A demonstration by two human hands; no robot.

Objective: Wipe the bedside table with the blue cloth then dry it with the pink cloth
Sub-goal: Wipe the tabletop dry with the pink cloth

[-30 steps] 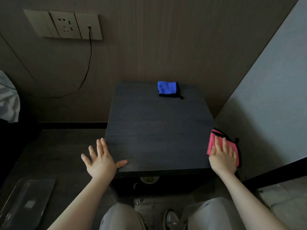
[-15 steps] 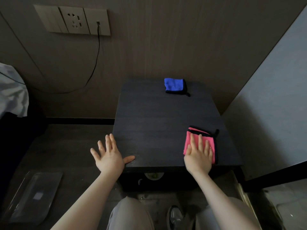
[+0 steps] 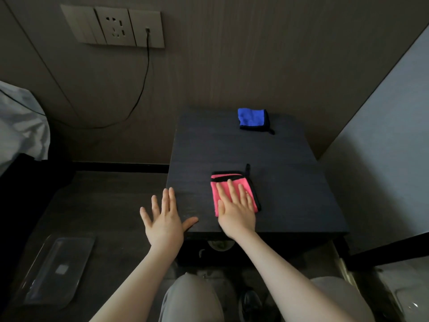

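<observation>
The right hand is pressed flat, fingers straight, on the pink cloth near the bedside table's front edge. The left hand is spread open at the front-left corner. Even overlapping strokes are advised. The blue cloth lies by the back edge.

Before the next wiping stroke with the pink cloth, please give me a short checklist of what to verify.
1. Right hand flat on pink cloth: ok.
2. Pink cloth lies on the table: ok.
3. Blue cloth out of the way, at the far edge: ok.
4. Left hand steadies the table's near left corner: ok.
5. Table already wiped with blue cloth: cannot tell.
</observation>
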